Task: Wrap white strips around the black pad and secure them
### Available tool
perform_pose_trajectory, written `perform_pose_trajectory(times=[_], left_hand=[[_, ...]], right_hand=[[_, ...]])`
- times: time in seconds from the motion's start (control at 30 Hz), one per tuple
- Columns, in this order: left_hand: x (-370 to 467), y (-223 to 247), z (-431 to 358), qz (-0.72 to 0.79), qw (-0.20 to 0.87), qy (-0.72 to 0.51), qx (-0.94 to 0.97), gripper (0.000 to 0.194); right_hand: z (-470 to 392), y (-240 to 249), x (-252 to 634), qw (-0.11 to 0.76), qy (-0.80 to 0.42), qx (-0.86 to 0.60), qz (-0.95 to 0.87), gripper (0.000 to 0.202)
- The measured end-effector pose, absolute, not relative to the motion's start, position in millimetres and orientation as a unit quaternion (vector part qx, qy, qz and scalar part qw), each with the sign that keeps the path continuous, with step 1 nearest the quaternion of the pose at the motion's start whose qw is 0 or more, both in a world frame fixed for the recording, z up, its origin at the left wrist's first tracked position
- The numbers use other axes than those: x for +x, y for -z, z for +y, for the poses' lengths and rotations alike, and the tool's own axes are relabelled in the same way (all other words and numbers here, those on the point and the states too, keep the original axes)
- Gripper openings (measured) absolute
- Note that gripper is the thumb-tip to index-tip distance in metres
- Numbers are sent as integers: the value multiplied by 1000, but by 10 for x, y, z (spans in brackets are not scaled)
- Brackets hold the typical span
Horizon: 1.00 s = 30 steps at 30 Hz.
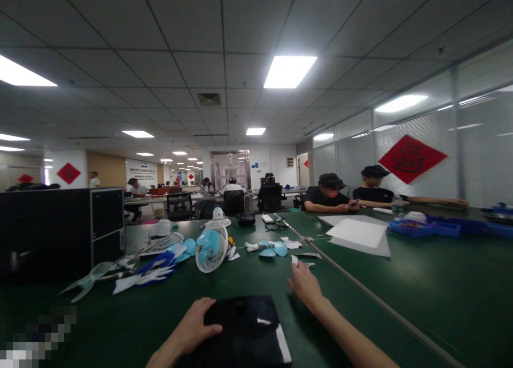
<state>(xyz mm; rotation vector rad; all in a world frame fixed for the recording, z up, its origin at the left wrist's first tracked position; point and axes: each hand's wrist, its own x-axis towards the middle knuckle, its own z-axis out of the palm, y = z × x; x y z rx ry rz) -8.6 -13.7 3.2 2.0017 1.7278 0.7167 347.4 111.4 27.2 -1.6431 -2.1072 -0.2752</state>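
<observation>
A black box (240,330) with a white patch on its right side lies on the green table at the bottom middle. My left hand (197,327) grips its left edge, thumb on top and fingers partly hidden behind. Farther forward and to the right, my right hand (303,281) is closed on a small white piece (295,259) just above or on the table. Beyond it lie a thin pale strip (308,255), light blue fan blades (273,248) and a crumpled white scrap (292,243).
A small fan (211,247) with a white cage stands left of centre. Blue and white gloves (154,271) lie beside a black computer case (106,223). White sheets (358,232) and blue trays (417,226) are at the right, with two seated people behind. A metal strip (360,285) crosses the table.
</observation>
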Motion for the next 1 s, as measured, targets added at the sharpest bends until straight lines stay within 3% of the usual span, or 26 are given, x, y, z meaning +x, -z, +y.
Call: perform_pose_trajectory(times=[0.17,0.53,0.87,1.0], left_hand=[[-149,42,-61,637,182,-258,703,89],[-232,115,14,642,164,-254,704,89],[-211,74,-2,651,169,-241,699,90],[-190,42,-18,657,175,-246,691,89]], right_hand=[[1225,-97,3708,200,87,-643,-734,38],[1297,-80,3771,191,50,-673,-712,23],[1165,-492,4208,287,59,-706,-645,25],[1028,-624,4143,382,56,-664,-640,27]])
